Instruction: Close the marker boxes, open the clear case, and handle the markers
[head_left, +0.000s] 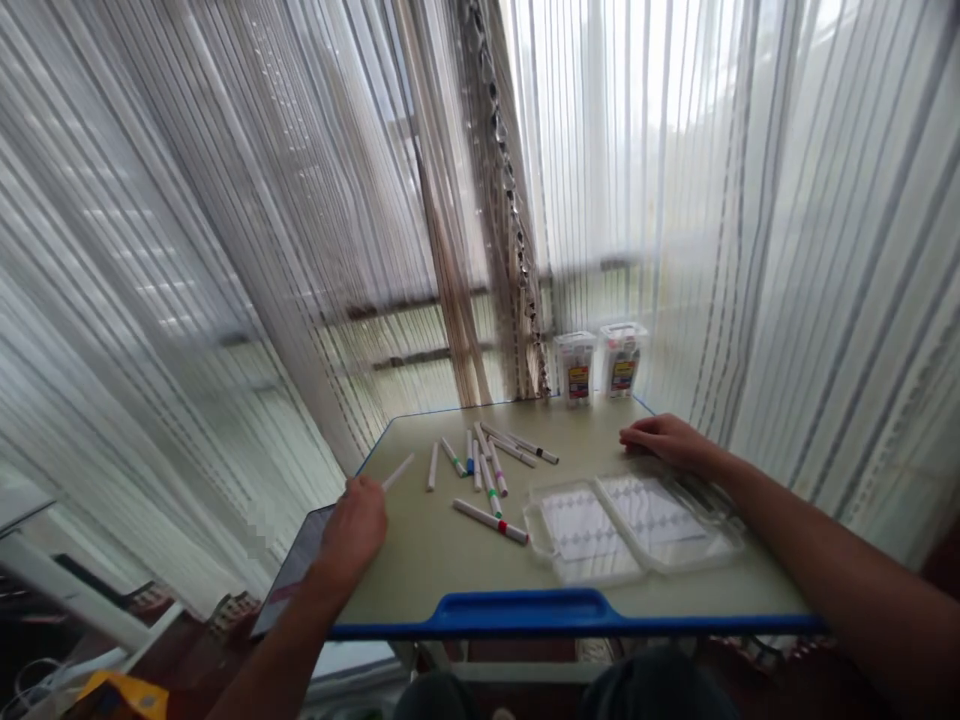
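Observation:
At the left of the table, my left hand is closed on a slim white marker, whose far end sticks out past the fingers. My right hand rests on the right part of the tabletop, fingers curled together, with no object showing in them. Between the hands lie several loose white markers, some with green, blue, pink or black bands. One marker with a red band lies nearer me. Below my right hand, a clear plastic case lies unfolded flat, with white patterned sheets visible in it.
Two clear containers with labels, the left container and the right container, stand at the back edge. The pale table has a blue front rim. A dark flat device is at its left edge. Sheer curtains hang behind.

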